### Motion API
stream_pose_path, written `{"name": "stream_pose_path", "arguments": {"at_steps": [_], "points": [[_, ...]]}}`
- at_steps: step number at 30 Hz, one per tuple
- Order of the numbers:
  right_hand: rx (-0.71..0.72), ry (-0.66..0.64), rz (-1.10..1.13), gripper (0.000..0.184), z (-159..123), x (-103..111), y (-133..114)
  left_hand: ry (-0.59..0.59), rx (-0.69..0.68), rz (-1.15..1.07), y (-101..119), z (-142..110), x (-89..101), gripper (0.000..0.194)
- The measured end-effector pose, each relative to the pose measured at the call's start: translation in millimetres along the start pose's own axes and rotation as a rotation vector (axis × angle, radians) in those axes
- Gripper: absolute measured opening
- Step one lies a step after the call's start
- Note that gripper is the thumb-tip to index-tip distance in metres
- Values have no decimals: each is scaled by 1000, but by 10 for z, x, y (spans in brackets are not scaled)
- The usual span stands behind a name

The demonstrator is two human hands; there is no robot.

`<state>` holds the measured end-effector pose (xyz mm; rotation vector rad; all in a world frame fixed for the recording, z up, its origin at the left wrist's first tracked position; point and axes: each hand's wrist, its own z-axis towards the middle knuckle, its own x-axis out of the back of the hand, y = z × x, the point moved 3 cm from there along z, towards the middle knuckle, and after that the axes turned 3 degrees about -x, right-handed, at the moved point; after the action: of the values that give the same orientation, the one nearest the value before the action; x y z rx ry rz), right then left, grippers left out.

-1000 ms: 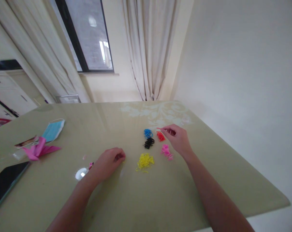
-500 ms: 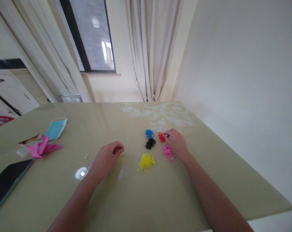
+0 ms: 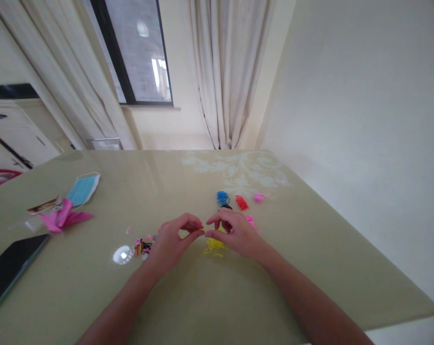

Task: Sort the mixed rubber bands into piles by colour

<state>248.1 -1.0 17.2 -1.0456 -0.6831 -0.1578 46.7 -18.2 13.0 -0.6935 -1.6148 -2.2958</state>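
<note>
My left hand (image 3: 174, 239) is in a pinch, with a small yellow rubber band (image 3: 201, 229) at its fingertips. Close against it, my right hand (image 3: 236, 232) has thumb and index finger apart, and nothing shows between them. Beneath the right hand lies a pile of yellow rubber bands (image 3: 215, 246), partly covered. Behind that hand are black rubber bands (image 3: 226, 207) and bright pink rubber bands (image 3: 251, 221), both partly hidden. Farther back sit blue rubber bands (image 3: 223, 198), red rubber bands (image 3: 242, 202) and a pink clump (image 3: 259, 198). Mixed-colour bands (image 3: 142, 247) lie left of my left wrist.
On the left of the table (image 3: 210, 302) are a dark-screened device (image 3: 14, 266), a pink folded piece (image 3: 64, 217) and a blue face mask (image 3: 83, 189). A bright light reflection shows near the mixed bands. A wall (image 3: 368, 120) rises along the right side.
My right hand has left the red bands and come left and nearer, up to my left fingertips. My left hand has shifted right, uncovering the mixed bands. The pink clump behind is now visible.
</note>
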Motion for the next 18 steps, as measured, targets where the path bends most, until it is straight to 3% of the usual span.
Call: {"name": "stream_pose_path", "arguments": {"at_steps": [8, 18], "points": [[26, -29, 3, 17, -18, -42, -9, -25, 43, -41, 28, -26, -59, 22], [105, -63, 31, 18, -7, -12, -7, -86, 92, -180, -65, -43, -92, 26]]}}
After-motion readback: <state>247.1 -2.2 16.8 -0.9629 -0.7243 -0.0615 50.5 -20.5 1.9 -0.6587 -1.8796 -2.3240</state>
